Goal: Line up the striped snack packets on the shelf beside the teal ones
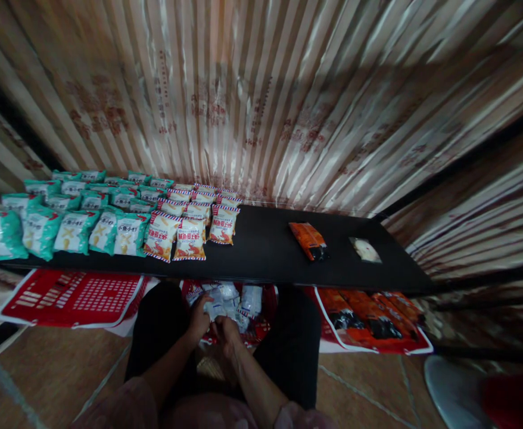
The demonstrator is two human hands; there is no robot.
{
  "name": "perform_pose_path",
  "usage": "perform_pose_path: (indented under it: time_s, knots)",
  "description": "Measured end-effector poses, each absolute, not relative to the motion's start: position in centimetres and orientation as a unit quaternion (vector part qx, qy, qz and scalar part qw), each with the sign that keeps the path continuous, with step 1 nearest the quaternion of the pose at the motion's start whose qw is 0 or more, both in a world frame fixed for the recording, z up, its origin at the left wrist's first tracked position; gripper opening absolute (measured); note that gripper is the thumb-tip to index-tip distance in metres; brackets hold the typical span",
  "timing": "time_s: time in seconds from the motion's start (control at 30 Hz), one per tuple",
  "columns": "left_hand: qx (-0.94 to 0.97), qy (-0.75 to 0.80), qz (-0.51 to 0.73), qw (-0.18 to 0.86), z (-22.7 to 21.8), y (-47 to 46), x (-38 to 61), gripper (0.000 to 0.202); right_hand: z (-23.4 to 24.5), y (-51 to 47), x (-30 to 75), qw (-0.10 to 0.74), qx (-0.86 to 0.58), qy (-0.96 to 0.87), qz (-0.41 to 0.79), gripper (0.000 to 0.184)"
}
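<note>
My left hand [199, 317] and my right hand [228, 332] are close together over a red basket [268, 298] between my knees. Pale snack bags [251, 300] with blue print fill this basket. The fingers of my left hand are closed on the side of a whitish snack bag [215, 308]. My right hand is curled at the lower edge of the same bag, its fingertips partly hidden. Above them, at the left of the black shelf [261, 244], stand several orange-and-white snack bags [190, 238] with striped edges.
Rows of teal snack bags [76, 232] stand farther left. An orange packet [308, 240] and a small clear packet [365, 249] lie on the shelf's right half. Below are a red basket [78, 298] on the left and a basket of orange packets [355, 345] on the right.
</note>
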State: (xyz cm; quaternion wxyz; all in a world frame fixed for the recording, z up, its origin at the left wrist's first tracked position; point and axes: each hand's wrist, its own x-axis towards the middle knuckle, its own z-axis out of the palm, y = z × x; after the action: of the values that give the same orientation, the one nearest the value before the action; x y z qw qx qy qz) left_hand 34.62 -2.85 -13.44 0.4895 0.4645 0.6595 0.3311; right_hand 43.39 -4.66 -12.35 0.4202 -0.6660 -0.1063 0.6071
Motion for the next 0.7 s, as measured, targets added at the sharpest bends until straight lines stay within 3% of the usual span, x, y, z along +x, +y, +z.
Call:
perform_pose_path:
  time_s: [0.3,0.53,0.7]
  knots:
    - [0.406,0.654,0.362,0.525,-12.5,-3.0,34.1,0.048,-10.7,-4.6,44.0,0.472,-0.614,0.012,0.632,0.011]
    - [0.389,0.637,0.371,0.552,-11.5,-3.0,33.6,0.046,-9.9,-3.8,45.2,0.441,-0.573,0.084,0.685,0.028]
    - [0.425,0.597,0.383,0.563,-11.1,-3.5,33.5,0.044,-10.3,-3.4,45.9,0.427,-0.511,0.086,0.741,0.029]
